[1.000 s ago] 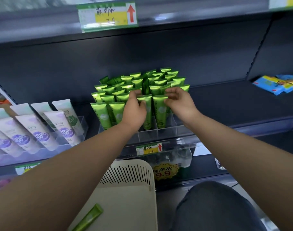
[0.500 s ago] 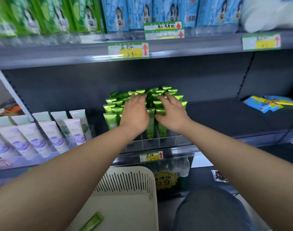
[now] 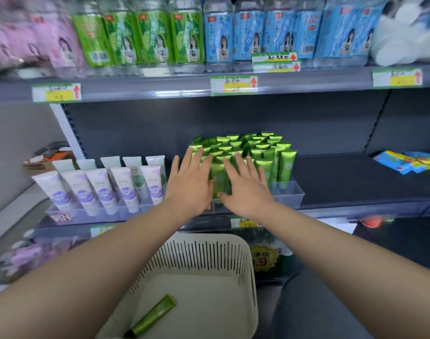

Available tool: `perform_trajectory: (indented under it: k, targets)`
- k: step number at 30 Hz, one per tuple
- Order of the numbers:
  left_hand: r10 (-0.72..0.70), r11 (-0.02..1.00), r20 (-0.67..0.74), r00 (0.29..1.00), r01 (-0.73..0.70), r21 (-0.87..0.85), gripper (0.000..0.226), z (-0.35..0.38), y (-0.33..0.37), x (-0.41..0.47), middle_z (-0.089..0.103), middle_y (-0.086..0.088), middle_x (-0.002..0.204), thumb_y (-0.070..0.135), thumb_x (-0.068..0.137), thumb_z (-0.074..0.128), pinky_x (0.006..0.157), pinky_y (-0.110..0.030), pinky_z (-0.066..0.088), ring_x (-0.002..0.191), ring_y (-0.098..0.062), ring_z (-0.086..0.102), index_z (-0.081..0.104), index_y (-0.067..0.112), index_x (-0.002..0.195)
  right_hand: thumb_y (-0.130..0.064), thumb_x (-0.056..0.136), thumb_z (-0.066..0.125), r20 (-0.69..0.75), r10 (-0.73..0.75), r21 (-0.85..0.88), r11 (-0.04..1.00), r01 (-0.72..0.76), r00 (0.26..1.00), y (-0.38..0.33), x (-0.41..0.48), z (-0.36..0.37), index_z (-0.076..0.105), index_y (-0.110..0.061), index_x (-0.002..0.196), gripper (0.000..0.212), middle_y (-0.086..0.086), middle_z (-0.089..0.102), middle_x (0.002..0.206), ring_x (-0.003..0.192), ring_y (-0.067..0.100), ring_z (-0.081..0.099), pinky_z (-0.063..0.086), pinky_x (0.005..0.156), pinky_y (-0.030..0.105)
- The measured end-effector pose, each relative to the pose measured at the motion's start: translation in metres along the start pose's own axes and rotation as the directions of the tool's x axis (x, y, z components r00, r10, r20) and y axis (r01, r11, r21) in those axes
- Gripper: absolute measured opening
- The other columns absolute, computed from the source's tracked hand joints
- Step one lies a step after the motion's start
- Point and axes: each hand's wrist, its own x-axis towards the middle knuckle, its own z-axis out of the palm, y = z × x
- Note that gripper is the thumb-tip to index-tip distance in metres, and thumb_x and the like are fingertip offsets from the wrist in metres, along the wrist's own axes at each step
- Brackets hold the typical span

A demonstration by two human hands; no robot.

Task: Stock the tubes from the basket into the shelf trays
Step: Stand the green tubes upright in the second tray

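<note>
— Over the front rows of the green tubes, what are the fingers doing?

— Both sets are straight and fanned apart, curled round nothing. The left hand's fingers reach over the tube tops; the right hand's fingers lie across the front row. Whether they press on the tubes or hang just off them, I cannot tell.

— And the hands themselves?

— The left hand and right hand are palm-down and side by side, thumbs nearly meeting low in front of the tubes.

— Where do the tubes stand?

— Upright, caps down, packed in a clear divided tray at the front of the dark shelf. The tray's right front compartment shows no tube.

— Anything in the basket?

— One loose tube lies slanted on the floor of the cream slotted basket, below the forearms.

— Around that?

— White and purple tubes stand in a tray just left. Blue packets lie far right on the same shelf. Green bottles and blue bottles line the shelf above.
</note>
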Motion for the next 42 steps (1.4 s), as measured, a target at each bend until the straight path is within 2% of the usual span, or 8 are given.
perform_trajectory:
  k: [6, 11, 19, 25, 29, 33, 38, 42]
  targets:
    - [-0.054, 0.998, 0.094, 0.994, 0.055, -0.007, 0.067, 0.020, -0.030, -0.053, 0.005, -0.004, 0.158, 0.036, 0.093, 0.042, 0.117, -0.044, 0.000, 0.146, -0.023, -0.004, 0.011, 0.018, 0.149, -0.044, 0.088, 0.051, 0.108, -0.073, 0.031, 0.997, 0.070, 0.992, -0.040, -0.029, 0.045, -0.005, -0.029, 0.150, 0.084, -0.001, -0.018, 0.157, 0.144, 0.021, -0.018, -0.006, 0.117, 0.045]
    - [-0.091, 0.996, 0.207, 0.974, 0.087, 0.025, 0.070, 0.046, -0.051, -0.096, 0.009, -0.006, 0.157, 0.038, 0.092, 0.044, 0.117, -0.044, 0.005, 0.146, -0.024, 0.000, 0.009, 0.017, 0.149, -0.044, 0.090, 0.050, 0.200, -0.122, 0.026, 0.993, 0.119, 0.972, -0.060, -0.048, 0.084, -0.003, -0.026, 0.150, 0.082, 0.000, -0.015, 0.158, 0.145, 0.021, -0.016, -0.003, 0.117, 0.044]
    - [-0.139, 0.988, 0.370, 0.919, 0.154, -0.010, 0.071, 0.097, -0.076, -0.145, 0.011, -0.008, 0.157, 0.035, 0.090, 0.048, 0.118, -0.045, 0.009, 0.145, -0.026, 0.004, 0.011, 0.014, 0.148, -0.043, 0.088, 0.053, 0.338, -0.103, 0.077, 0.994, 0.082, 0.935, -0.070, -0.064, 0.154, 0.000, -0.025, 0.150, 0.083, 0.003, -0.009, 0.158, 0.146, 0.024, -0.008, 0.000, 0.117, 0.043]
    - [-0.152, 0.983, 0.494, 0.856, 0.183, -0.015, 0.073, 0.134, -0.094, -0.170, 0.009, -0.006, 0.157, 0.039, 0.090, 0.048, 0.119, -0.043, 0.007, 0.146, -0.025, 0.001, 0.010, 0.017, 0.149, -0.045, 0.088, 0.053, 0.445, -0.079, 0.081, 0.996, 0.048, 0.892, -0.070, -0.071, 0.206, 0.001, -0.027, 0.149, 0.083, 0.003, -0.008, 0.158, 0.145, 0.024, -0.009, 0.000, 0.116, 0.044]
    - [-0.170, 0.971, 0.586, 0.792, 0.236, -0.038, 0.074, 0.156, -0.102, -0.175, 0.012, -0.006, 0.157, 0.039, 0.090, 0.050, 0.118, -0.046, 0.010, 0.146, -0.025, 0.004, 0.011, 0.016, 0.148, -0.043, 0.086, 0.055, 0.509, -0.067, 0.091, 0.996, 0.024, 0.858, -0.069, -0.076, 0.235, 0.003, -0.025, 0.149, 0.083, 0.006, -0.004, 0.158, 0.145, 0.026, -0.004, 0.003, 0.116, 0.044]
    - [-0.172, 0.952, 0.670, 0.722, 0.298, -0.076, 0.075, 0.179, -0.110, -0.172, 0.024, -0.008, 0.151, 0.041, 0.086, 0.053, 0.115, -0.046, 0.018, 0.140, -0.027, 0.020, 0.018, 0.014, 0.146, -0.042, 0.086, 0.055, 0.572, -0.056, 0.092, 0.996, 0.004, 0.818, -0.069, -0.076, 0.263, 0.006, -0.025, 0.149, 0.082, 0.004, -0.001, 0.158, 0.145, 0.026, -0.001, 0.008, 0.116, 0.043]
    - [-0.192, 0.925, 0.829, 0.525, 0.379, -0.026, 0.072, 0.214, -0.122, -0.171, 0.036, -0.013, 0.139, 0.055, 0.085, 0.049, 0.103, -0.045, 0.038, 0.125, -0.031, 0.038, 0.031, 0.010, 0.139, -0.039, 0.084, 0.057, 0.657, -0.040, 0.142, 0.987, -0.071, 0.753, -0.071, -0.071, 0.293, 0.013, -0.021, 0.148, 0.080, 0.007, 0.012, 0.156, 0.142, 0.027, 0.014, 0.022, 0.111, 0.041]
    - [-0.203, 0.940, 0.890, 0.409, 0.336, 0.059, 0.063, 0.237, -0.133, -0.172, 0.041, -0.015, 0.132, 0.049, 0.088, 0.046, 0.092, -0.039, 0.040, 0.117, -0.031, 0.043, 0.034, 0.008, 0.135, -0.036, 0.083, 0.060, 0.698, 0.000, 0.157, 0.976, -0.153, 0.716, -0.075, -0.067, 0.316, 0.026, -0.015, 0.142, 0.071, 0.010, 0.029, 0.143, 0.128, 0.029, 0.034, 0.037, 0.099, 0.040]
